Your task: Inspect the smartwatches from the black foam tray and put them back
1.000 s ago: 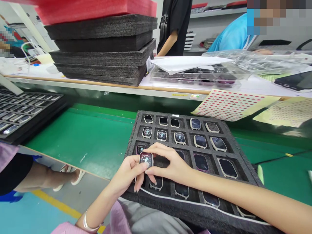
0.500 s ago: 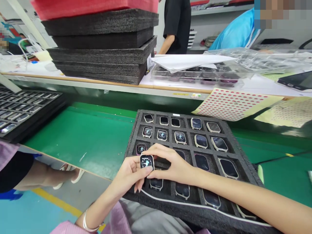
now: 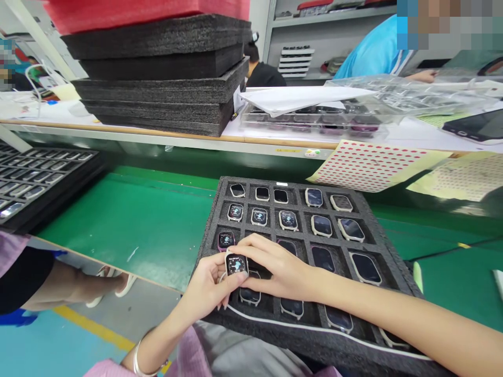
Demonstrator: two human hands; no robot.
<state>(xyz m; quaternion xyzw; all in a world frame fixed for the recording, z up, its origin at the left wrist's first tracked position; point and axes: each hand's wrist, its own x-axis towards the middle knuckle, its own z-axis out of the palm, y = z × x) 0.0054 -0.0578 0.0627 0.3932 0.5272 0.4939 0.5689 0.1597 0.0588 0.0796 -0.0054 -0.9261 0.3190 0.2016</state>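
Both forearms reach in from the near edge over the black foam tray (image 3: 377, 225) lying on the green worktop (image 3: 149, 220). The left hand (image 3: 206, 285) curls upward with its thumb laid against a lit watch body (image 3: 236, 264), pinching it. The right hand (image 3: 281, 267) arches palm-down just beside it, its fingertips gripping the same watch body from the top and far side. The watch body is lifted just above the tray's near-left pockets, tilted toward the camera, between the 2 hands.
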